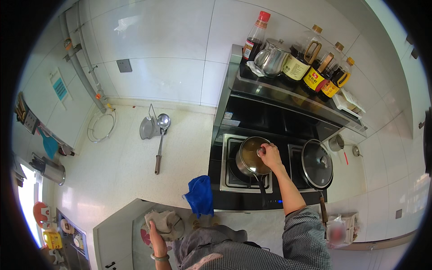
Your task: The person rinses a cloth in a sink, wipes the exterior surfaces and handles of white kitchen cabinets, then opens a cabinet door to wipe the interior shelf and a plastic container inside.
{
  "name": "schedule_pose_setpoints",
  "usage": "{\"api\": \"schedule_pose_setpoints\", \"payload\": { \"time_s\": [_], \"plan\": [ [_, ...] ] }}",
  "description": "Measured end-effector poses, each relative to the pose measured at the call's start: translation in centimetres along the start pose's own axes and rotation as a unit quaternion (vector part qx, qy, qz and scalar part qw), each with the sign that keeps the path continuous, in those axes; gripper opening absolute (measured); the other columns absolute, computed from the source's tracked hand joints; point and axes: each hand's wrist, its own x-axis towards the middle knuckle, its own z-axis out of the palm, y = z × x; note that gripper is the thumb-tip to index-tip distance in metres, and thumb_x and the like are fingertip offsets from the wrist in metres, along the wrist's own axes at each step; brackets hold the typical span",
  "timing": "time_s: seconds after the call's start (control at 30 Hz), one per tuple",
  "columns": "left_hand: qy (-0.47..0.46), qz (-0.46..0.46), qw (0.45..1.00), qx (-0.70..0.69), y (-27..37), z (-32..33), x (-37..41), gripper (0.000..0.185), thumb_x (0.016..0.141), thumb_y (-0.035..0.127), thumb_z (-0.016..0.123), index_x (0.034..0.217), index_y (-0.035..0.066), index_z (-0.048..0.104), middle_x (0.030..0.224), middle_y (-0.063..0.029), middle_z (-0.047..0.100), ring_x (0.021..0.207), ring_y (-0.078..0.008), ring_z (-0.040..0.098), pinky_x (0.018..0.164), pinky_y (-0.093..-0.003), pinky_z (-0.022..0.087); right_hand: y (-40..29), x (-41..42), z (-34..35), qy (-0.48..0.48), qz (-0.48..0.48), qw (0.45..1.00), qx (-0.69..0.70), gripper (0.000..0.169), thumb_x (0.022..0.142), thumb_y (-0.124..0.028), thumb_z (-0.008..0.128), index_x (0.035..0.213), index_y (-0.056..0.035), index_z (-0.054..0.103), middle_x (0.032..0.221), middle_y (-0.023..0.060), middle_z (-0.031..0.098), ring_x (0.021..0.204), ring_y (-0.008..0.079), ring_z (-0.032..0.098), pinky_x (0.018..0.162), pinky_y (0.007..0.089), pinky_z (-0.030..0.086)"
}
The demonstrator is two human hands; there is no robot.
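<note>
My right hand (271, 156) grips the knob of a glass pot lid (251, 148). That lid sits over a steel saucepan (240, 165) with a black handle, on the left burner of the gas hob (216, 195). Brownish contents show dimly through the glass. Low at the left, my left hand (157, 240) is seen edge-on, a bangle at its wrist. It overlaps a beige cloth (163, 221) above a round, flower-patterned surface; whether it holds the cloth cannot be told. A blue cloth (199, 195) hangs over the counter edge left of the hob.
A lidded frying pan (317, 165) occupies the right burner. On the counter, a ladle (161, 141) leans on a grey spoon rest (147, 128). Sauce bottles (297, 64) and a steel pitcher (275, 57) line the shelf above the hob. At right lies a small steel pot (336, 143).
</note>
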Motion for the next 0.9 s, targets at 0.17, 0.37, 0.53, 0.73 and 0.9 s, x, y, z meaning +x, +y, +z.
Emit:
{"api": "schedule_pose_setpoints", "payload": {
  "time_s": [0.17,0.37,0.53,0.73,0.9],
  "plan": [
    [0.018,0.002,1.000,0.012,-0.3,-0.2,0.6,0.051,0.105,0.038,0.050,0.136,-0.001,0.052,0.130,-0.0098,0.060,0.115,-0.0204,0.059,0.098,-0.0339,0.047,-0.6,-2.3,-3.4,-0.005,0.004,1.000,0.026,0.030,0.083,-0.017,0.070,0.109,-0.0011,0.068,0.101,0.0182,0.067,0.101,0.0382,0.062,0.091,0.0451,0.051],
    [0.030,-0.016,0.999,0.025,-1.2,-0.4,1.0,0.052,0.105,0.041,0.049,0.137,0.000,0.051,0.131,-0.0085,0.060,0.116,-0.0195,0.059,0.098,-0.0341,0.047,-1.6,-6.3,-3.3,0.004,-0.010,0.999,0.046,0.029,0.080,-0.016,0.073,0.105,-0.0021,0.069,0.094,0.0184,0.067,0.095,0.0379,0.064,0.086,0.0449,0.053],
    [0.028,-0.011,0.999,0.043,-1.6,-0.1,1.2,0.059,0.104,0.046,0.045,0.134,-0.005,0.053,0.128,-0.0128,0.062,0.114,-0.0230,0.061,0.098,-0.0346,0.047,-1.9,-7.1,-2.1,0.002,-0.015,0.999,0.046,0.035,0.080,-0.018,0.075,0.111,-0.0025,0.069,0.097,0.0171,0.067,0.095,0.0355,0.065,0.085,0.0430,0.053],
    [0.027,-0.008,0.998,0.057,-1.7,-0.1,1.2,0.060,0.104,0.048,0.045,0.133,-0.003,0.054,0.124,-0.0122,0.064,0.110,-0.0222,0.062,0.091,-0.0332,0.050,-1.6,-6.9,-2.2,-0.034,0.013,0.999,0.028,0.048,0.082,-0.028,0.077,0.122,-0.0061,0.064,0.111,0.0171,0.064,0.105,0.0380,0.062,0.091,0.0444,0.052],
    [0.026,0.003,0.998,0.051,-1.5,-0.1,0.7,0.059,0.103,0.050,0.045,0.131,-0.001,0.056,0.121,-0.0114,0.065,0.105,-0.0214,0.064,0.084,-0.0322,0.052,-1.9,-7.0,-2.2,-0.020,0.021,0.999,0.030,0.047,0.082,-0.030,0.076,0.121,-0.0055,0.063,0.114,0.0170,0.062,0.105,0.0391,0.062,0.090,0.0451,0.052]
  ]
}}
